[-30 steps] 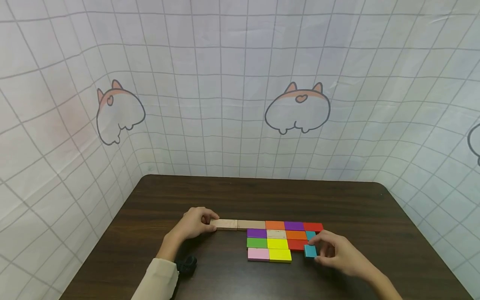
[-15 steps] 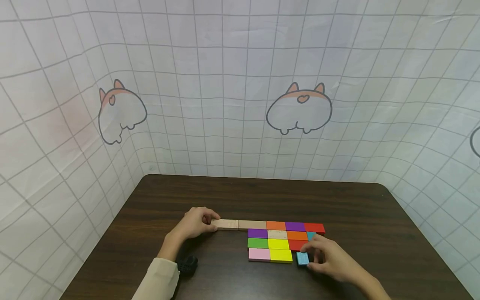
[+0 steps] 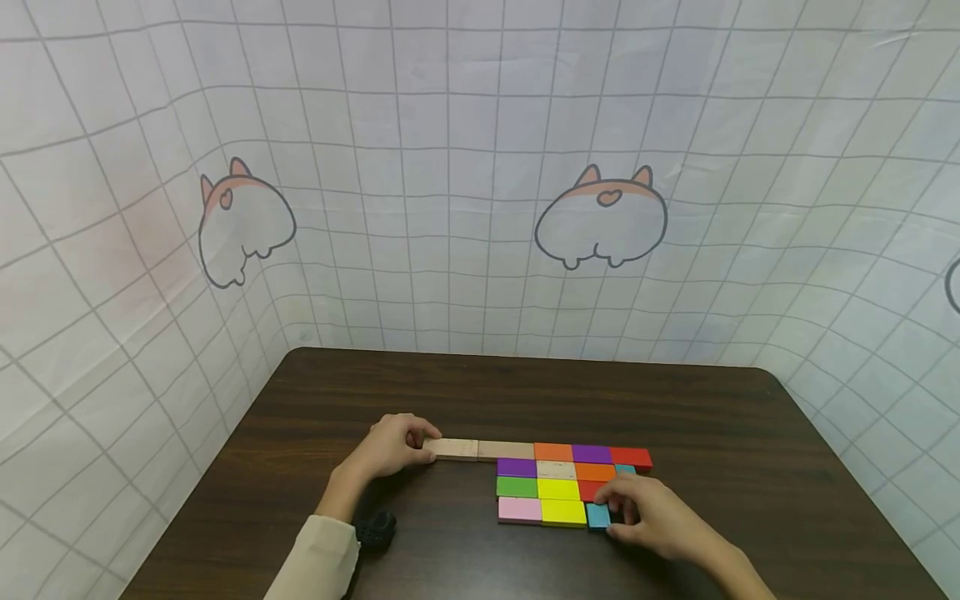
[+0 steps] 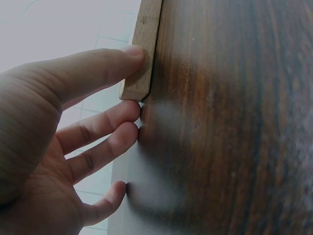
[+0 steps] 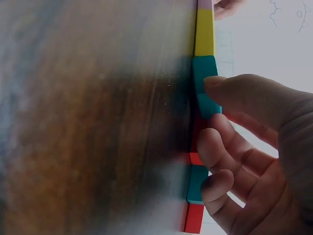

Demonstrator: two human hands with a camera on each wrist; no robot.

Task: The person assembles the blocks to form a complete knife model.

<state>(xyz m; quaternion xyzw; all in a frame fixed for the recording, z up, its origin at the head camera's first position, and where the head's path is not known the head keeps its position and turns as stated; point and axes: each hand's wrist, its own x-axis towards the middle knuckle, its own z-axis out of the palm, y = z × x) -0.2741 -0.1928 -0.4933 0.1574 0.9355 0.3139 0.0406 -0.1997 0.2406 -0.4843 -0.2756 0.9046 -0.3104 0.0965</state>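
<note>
Between thumb and fingers, my right hand (image 3: 654,512) pinches a small teal wooden block (image 3: 597,517) at the right end of the front row. In the right wrist view the teal block (image 5: 205,73) lies right against the yellow block (image 5: 205,32), my thumb on its near side. My left hand (image 3: 392,446) holds the left end of a plain wooden block (image 3: 456,450) in the back row. The left wrist view has the thumb on the front face of that plain block (image 4: 143,54); the index finger is mostly hidden behind it.
Flat coloured blocks make rows on the dark wooden table (image 3: 450,392): a pink block (image 3: 519,510) in front, a green block (image 3: 517,487) behind it, a red block (image 3: 631,457) at the back right. A black wrist device (image 3: 376,531) sits by the left sleeve. A white grid-patterned curtain (image 3: 420,250) surrounds the table.
My right hand has brought the teal block left and toward the front, from beside the red block to the yellow block in the front row. The left hand stays on the plain block.
</note>
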